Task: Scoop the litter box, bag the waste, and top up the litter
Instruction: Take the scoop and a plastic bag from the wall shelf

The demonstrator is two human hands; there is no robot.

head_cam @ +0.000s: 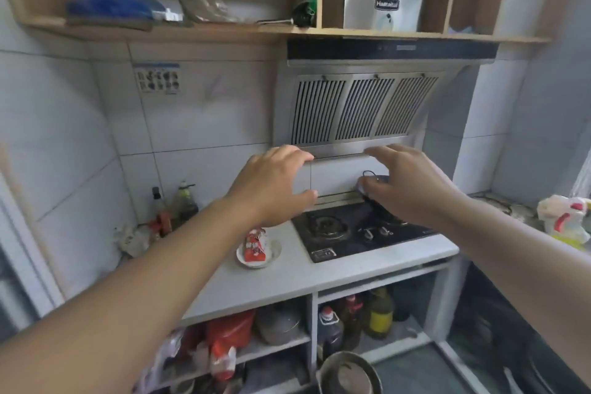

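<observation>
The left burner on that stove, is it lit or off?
Off, it seems: the left burner on the black stove shows no flame and no pot.

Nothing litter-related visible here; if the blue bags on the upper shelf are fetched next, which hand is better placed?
Probably left. The left hand is raised and empty, on the same side as the blue bags.

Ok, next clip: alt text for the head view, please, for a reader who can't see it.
Both bare hands, left hand and right hand, reach forward open and hold nothing, above a kitchen counter with a black gas hob under a steel range hood. No litter box, scoop or bag is in view.
</observation>
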